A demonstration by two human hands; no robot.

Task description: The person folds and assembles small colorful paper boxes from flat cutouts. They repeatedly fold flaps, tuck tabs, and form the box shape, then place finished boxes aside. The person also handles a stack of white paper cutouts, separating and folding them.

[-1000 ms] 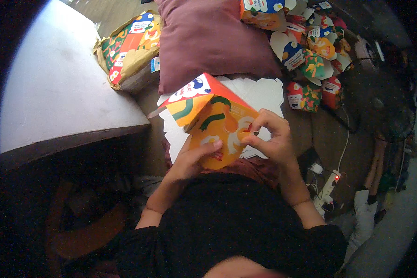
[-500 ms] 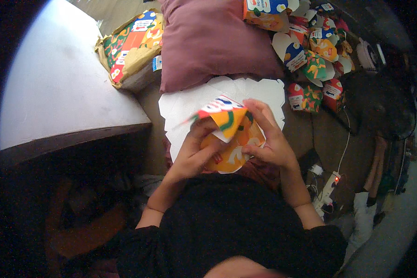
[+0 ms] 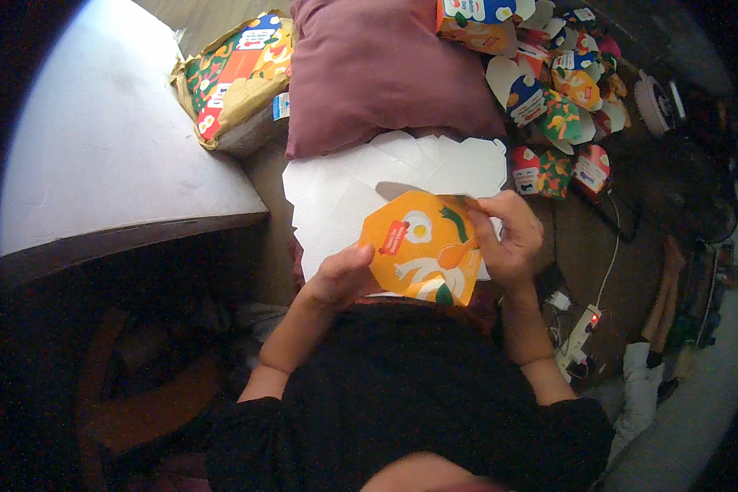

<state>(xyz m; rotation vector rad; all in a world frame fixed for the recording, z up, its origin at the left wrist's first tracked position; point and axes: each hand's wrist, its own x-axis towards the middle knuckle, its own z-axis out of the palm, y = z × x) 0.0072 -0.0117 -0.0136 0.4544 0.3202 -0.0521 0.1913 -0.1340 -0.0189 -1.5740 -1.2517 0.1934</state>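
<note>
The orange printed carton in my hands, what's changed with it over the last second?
The orange carton, a flat open sheet a second ago, has been folded up into a compact hexagonal shape. The left hand and right hand kept hold throughout. The white sheets and pink pillow stayed put.

The orange box (image 3: 422, 254) hides most fingers of the left hand (image 3: 344, 275). It also covers part of the white sheets (image 3: 344, 197). The pink pillow (image 3: 377, 70) runs off the top edge. The dark corner at bottom left is too dim to make out.
</note>
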